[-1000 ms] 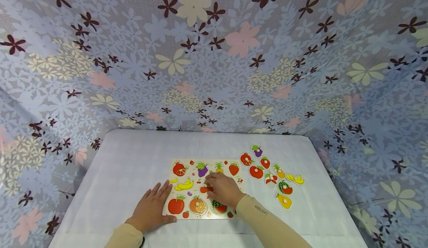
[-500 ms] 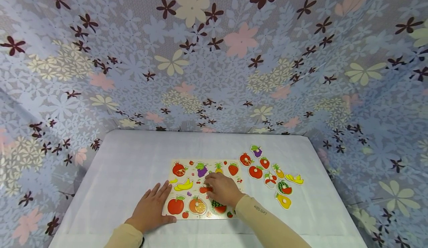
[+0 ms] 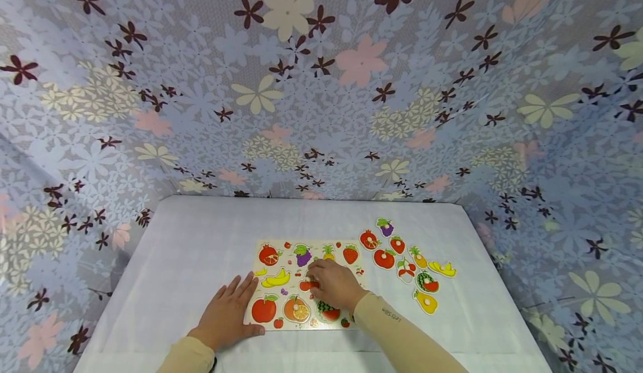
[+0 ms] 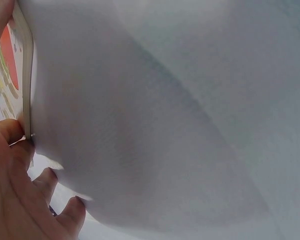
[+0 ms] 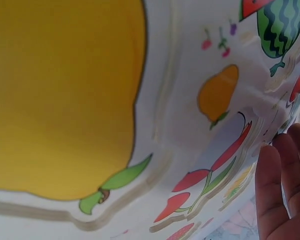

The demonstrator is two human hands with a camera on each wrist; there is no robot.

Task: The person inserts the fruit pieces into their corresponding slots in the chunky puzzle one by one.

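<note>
A fruit puzzle board [image 3: 291, 324] lies on the white table, with pictured recesses for pieces. Flat at the board's left edge, my left hand [image 3: 227, 311] has its fingers spread and touching the rim; the left wrist view shows those fingers at the board's edge. Over the board's middle, my right hand [image 3: 335, 283] has fingers curled down at a red fruit puzzle piece [image 3: 305, 286], seemingly pinching it; the fingertips are partly hidden. An orange puzzle piece [image 3: 297, 309] with a knob sits in its recess. The right wrist view shows the pear picture [image 5: 65, 100] and the cherry recess [image 5: 195, 182].
Right of the board lie several loose knobbed pieces, among them grapes [image 3: 385, 227], an apple [image 3: 384, 259], bananas [image 3: 442, 269], a watermelon [image 3: 428, 282] and a pear [image 3: 425, 302]. A flowered curtain [image 3: 311, 110] surrounds the table [image 3: 201, 222] at back and sides.
</note>
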